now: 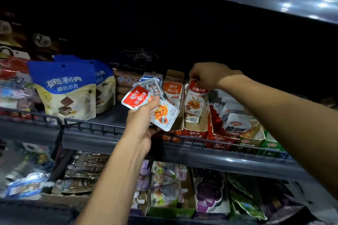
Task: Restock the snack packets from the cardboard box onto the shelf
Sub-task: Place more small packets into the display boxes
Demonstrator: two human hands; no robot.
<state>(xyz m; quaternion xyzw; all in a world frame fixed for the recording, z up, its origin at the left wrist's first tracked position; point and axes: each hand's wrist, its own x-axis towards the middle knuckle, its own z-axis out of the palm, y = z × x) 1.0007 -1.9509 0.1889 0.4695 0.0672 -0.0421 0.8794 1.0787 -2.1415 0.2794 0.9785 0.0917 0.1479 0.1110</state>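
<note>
Our left hand point(140, 120) grips a fan of packets point(151, 102) just before the shelf point(117, 142). Farther in, our right hand point(206, 76) pinches the top of one packet point(195, 100) standing in a carton point(195, 129).

Dim overall; the shelf point(113, 139) back falls into black shadow. Overhead lights glare off the upper shelf edge point(292, 3). Wide-angle bending tilts the edges; corners and lower packets point(170, 184) look soft.

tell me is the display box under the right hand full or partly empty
Partly empty: the display box shows bare cardboard in front of the few packets that the right hand pinches.
</note>
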